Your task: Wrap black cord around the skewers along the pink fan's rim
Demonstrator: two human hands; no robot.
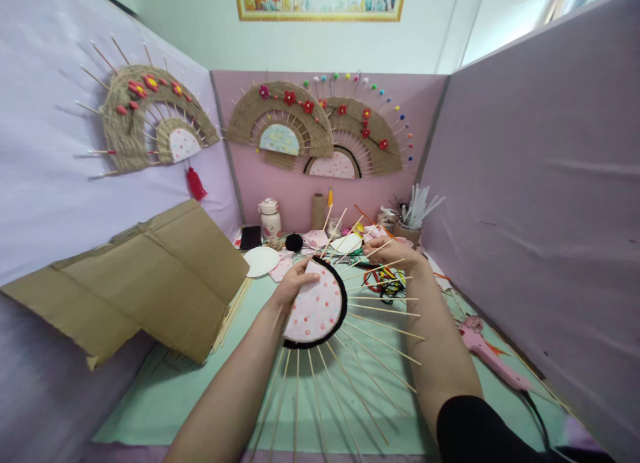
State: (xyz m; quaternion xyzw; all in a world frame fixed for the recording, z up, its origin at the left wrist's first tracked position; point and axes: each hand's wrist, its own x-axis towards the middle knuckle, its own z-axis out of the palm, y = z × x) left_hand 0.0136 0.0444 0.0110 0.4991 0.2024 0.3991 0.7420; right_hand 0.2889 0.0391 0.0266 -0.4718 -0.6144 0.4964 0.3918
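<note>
Over the green mat point(165, 390), near the middle of the table, a pink disc point(316, 308) with a black rim is held up. Thin wooden sticks point(373, 360) radiate from its edge, fanning right and toward the viewer.

Left hand point(295, 283): closed on the disc's upper left edge, thumb laid across the fabric face. The grip appears to steady the piece and keep the spokes off the mat.

Right hand point(395, 252): fingers pinched narrow on the far ends of the upper sticks, just beyond the disc. Whether one stick or several are gripped cannot be told. The pinch seems to set or check spoke spacing.

Containers:
- cup point(407, 231) at back right, filled with white rods standing upright, fanned outward;
- white jar point(271, 222) at back left, lidded, contents hidden;
- a small jar beside the cup, contents too small to tell.

Other items: folded cardboard point(150, 276) propped over the left of the mat with spare sticks lying under its edge; a pink glue gun point(487, 353) lying right of the forearm, within easy reach, cord trailing to the near edge; a white disc point(261, 260) flat on the table behind the work; finished woven fans point(285, 120) pinned to the walls.
</note>
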